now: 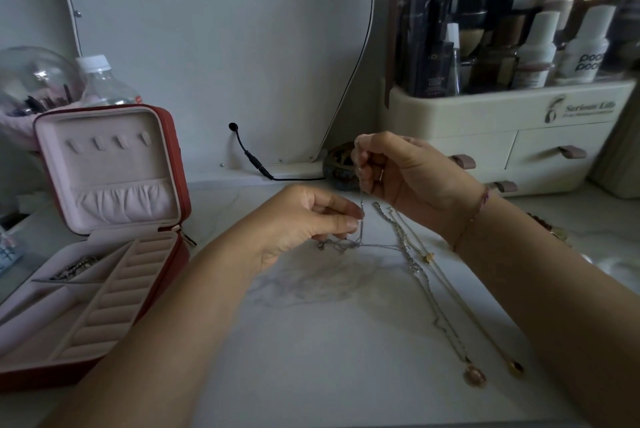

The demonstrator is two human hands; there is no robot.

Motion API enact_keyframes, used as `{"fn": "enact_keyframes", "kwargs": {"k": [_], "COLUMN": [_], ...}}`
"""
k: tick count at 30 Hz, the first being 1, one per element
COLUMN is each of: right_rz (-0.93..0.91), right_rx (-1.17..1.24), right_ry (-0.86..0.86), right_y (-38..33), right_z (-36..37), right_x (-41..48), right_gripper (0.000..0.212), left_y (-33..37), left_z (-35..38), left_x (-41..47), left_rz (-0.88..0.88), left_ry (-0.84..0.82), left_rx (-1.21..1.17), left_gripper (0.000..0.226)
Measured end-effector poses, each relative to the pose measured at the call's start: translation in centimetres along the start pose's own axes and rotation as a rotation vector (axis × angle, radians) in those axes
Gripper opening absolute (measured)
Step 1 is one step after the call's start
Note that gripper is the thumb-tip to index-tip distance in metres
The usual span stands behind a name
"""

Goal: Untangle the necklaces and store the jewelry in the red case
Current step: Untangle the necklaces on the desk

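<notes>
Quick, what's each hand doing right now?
The left hand pinches the thin silver chain low down.
The right hand pinches the same chain higher up.

Two hands work over a marble table (311,341). The right hand (408,178) pinches a thin silver chain (361,199) up high, and the left hand (304,219) pinches it lower. Below that grip lies a knot (343,244). Right of it, two pendant necklaces (433,292) lie stretched out. Far left of it, a red case (175,150) stands open.
</notes>
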State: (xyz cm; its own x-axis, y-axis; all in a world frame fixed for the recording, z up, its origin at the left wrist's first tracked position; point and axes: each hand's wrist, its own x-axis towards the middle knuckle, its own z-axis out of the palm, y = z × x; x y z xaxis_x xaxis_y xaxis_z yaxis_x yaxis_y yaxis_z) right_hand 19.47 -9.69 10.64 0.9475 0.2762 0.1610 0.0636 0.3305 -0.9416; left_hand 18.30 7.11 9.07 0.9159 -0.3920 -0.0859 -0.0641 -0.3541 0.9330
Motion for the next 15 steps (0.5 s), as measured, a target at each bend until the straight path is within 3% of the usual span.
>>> {"fn": "enact_keyframes", "kwargs": {"k": [4,10,15], "right_rz": [0.000,0.005,0.034], "right_rx": [0.030,0.049,0.033], "right_ry": [-0.017,-0.012,0.034], "right_y": [-0.09,-0.29,-0.43], "right_z": [0.16,0.20,0.10], "right_x": [-0.02,-0.14,-0.24], "right_gripper": [0.016,0.019,0.018], "left_y": [-0.30,-0.25,0.07], "left_z": [0.06,0.59,0.48], "left_x": [0.25,0.16,0.06], "left_rz": [0.001,0.023,0.065], "left_ry": [0.026,0.037,0.015], "left_rx": [0.007,0.009,-0.027], "left_gripper": [0.021,0.006,0.007]}}
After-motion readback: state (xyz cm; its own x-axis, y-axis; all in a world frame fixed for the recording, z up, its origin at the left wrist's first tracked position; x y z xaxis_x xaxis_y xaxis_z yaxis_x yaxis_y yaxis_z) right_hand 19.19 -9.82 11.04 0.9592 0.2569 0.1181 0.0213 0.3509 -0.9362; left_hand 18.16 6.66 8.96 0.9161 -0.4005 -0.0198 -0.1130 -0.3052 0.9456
